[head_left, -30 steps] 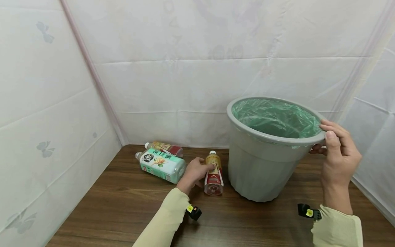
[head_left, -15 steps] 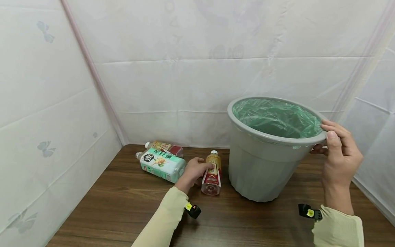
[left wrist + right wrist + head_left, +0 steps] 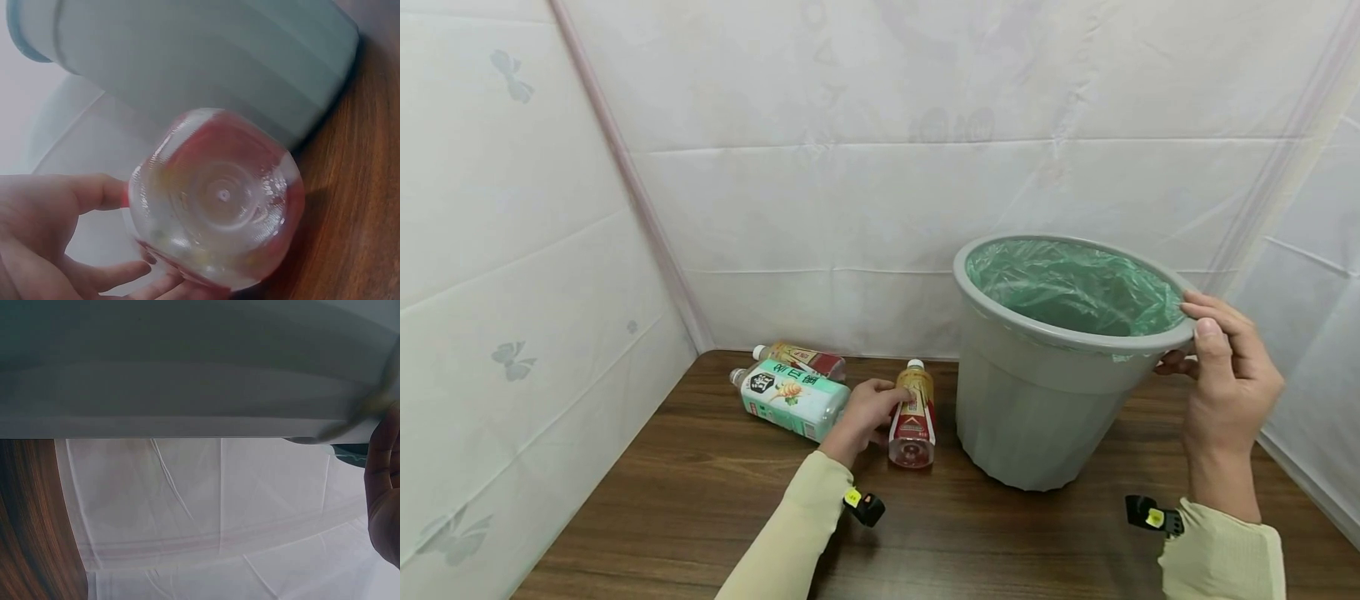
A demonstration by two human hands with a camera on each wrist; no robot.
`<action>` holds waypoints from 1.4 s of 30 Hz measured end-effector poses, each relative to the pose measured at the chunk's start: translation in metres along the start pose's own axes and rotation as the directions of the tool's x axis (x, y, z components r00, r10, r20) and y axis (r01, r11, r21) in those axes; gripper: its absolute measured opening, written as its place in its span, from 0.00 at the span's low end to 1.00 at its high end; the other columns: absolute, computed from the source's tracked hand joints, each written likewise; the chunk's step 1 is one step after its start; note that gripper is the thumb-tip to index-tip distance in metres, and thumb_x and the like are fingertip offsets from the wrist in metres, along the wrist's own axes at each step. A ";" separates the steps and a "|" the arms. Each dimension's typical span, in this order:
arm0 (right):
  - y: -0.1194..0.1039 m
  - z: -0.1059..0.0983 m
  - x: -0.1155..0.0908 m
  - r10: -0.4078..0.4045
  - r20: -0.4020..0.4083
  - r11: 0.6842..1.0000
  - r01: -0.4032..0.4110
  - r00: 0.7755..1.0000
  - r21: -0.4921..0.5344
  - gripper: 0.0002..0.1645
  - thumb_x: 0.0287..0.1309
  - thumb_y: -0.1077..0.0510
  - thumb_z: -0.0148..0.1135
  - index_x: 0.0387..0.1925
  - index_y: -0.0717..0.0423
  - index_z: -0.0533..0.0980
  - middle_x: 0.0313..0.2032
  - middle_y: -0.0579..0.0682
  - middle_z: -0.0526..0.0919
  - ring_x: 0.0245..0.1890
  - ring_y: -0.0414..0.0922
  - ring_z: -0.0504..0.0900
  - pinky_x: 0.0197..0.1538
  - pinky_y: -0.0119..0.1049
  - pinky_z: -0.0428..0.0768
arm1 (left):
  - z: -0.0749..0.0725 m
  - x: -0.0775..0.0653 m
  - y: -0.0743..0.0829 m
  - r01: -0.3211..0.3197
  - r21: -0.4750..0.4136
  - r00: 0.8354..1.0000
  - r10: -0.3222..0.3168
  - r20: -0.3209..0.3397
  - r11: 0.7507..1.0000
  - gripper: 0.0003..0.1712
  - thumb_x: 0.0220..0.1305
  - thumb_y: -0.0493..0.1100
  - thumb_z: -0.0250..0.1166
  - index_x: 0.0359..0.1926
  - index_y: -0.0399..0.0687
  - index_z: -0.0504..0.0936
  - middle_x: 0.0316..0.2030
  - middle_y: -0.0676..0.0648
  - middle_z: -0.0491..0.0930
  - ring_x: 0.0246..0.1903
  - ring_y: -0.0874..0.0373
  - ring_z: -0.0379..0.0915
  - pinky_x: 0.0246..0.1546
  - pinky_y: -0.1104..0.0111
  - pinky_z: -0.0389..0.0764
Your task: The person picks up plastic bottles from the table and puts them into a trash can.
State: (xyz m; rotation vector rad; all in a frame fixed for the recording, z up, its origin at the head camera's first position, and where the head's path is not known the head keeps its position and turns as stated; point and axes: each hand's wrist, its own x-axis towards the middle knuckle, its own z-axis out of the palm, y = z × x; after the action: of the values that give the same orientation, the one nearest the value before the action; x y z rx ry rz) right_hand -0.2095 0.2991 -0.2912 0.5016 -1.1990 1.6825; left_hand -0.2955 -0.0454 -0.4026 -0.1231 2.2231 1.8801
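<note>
White sheeting (image 3: 865, 217) behind and at both sides, faint bow prints on the left panel. Wood-grain bench (image 3: 700, 508) carries the lot.

Grey bin (image 3: 1037, 417) stands right of centre on the bench, mouth up. Green plastic liner (image 3: 1067, 283) inside, crinkled against the inner wall.

Pale sleeves (image 3: 786, 533) on both arms.

Large green-label bottle (image 3: 790, 400) lies on its side at left, neck pointing away to the left, base just beside the left wrist.

Right hand (image 3: 1228, 375) is on the bin's right rim: fingers curled over and under the edge, thumb on the near outer side, so it has hold of the rim. (Right wrist view only catches part of that hand, at its edge.)

Left hand (image 3: 865, 408) has the near red-and-yellow bottle (image 3: 913, 425) between thumb and fingers, parted only to bottle width. That bottle sits between the large one and the bin, apart from the bin in the head view, base toward the person. Can't tell if it's fully resting on the bench.

Far red-and-yellow bottle (image 3: 812, 360) lies behind the large one, partly hidden, near the back sheeting.

Black wrist units (image 3: 865, 507) with yellow stickers, one per arm.

White cap (image 3: 915, 364) on the held bottle.
</note>
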 end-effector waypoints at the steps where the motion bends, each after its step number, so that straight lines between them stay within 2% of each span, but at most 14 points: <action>1: 0.000 0.000 0.000 0.001 0.000 1.000 -0.001 1.000 0.001 0.17 0.60 0.69 0.58 0.44 0.85 0.73 0.52 0.69 0.77 0.18 0.45 0.76 0.18 0.29 0.78 | 0.000 0.000 0.001 0.001 -0.011 1.000 -0.001 0.002 1.000 0.36 0.59 0.52 0.67 0.63 0.40 0.68 0.46 0.38 0.77 0.41 0.46 0.77 0.29 0.57 0.83; 10: 0.000 0.000 0.000 -0.004 0.006 1.000 0.004 1.000 0.004 0.17 0.60 0.69 0.58 0.44 0.85 0.73 0.52 0.69 0.76 0.17 0.45 0.76 0.18 0.29 0.78 | -0.003 -0.001 0.008 -0.015 -0.098 1.000 0.016 0.006 0.995 0.34 0.59 0.53 0.67 0.61 0.42 0.69 0.47 0.38 0.76 0.41 0.47 0.78 0.27 0.57 0.84; 20: 0.000 -0.001 0.000 -0.007 0.003 1.000 0.007 1.000 0.004 0.17 0.60 0.69 0.58 0.44 0.86 0.73 0.51 0.70 0.77 0.17 0.45 0.76 0.18 0.28 0.77 | -0.004 -0.005 0.019 -0.032 -0.139 0.999 0.031 -0.009 0.990 0.33 0.59 0.53 0.67 0.61 0.44 0.70 0.48 0.39 0.76 0.42 0.47 0.78 0.28 0.57 0.84; 32: 0.001 -0.001 0.000 -0.009 0.004 1.000 0.009 1.000 -0.007 0.17 0.61 0.69 0.58 0.44 0.85 0.73 0.52 0.69 0.76 0.18 0.44 0.77 0.18 0.28 0.78 | -0.011 -0.015 0.034 -0.081 -0.176 0.997 0.079 -0.022 0.981 0.32 0.59 0.55 0.67 0.61 0.48 0.72 0.50 0.41 0.76 0.45 0.47 0.76 0.30 0.59 0.84; 42: 0.000 0.000 0.000 -0.005 0.002 1.000 0.005 1.000 -0.015 0.17 0.61 0.69 0.58 0.44 0.84 0.74 0.52 0.69 0.77 0.18 0.44 0.77 0.18 0.28 0.78 | -0.013 -0.029 0.051 -0.131 -0.204 0.991 0.128 -0.028 0.970 0.33 0.58 0.57 0.69 0.61 0.50 0.72 0.49 0.41 0.76 0.42 0.48 0.76 0.27 0.62 0.83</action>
State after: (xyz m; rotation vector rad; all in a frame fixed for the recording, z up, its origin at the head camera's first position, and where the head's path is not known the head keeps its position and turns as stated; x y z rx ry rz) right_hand -0.2091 0.2987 -0.2912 0.4969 -1.2101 1.6681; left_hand -0.2792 -0.0520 -0.3448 -0.0262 2.0863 2.1826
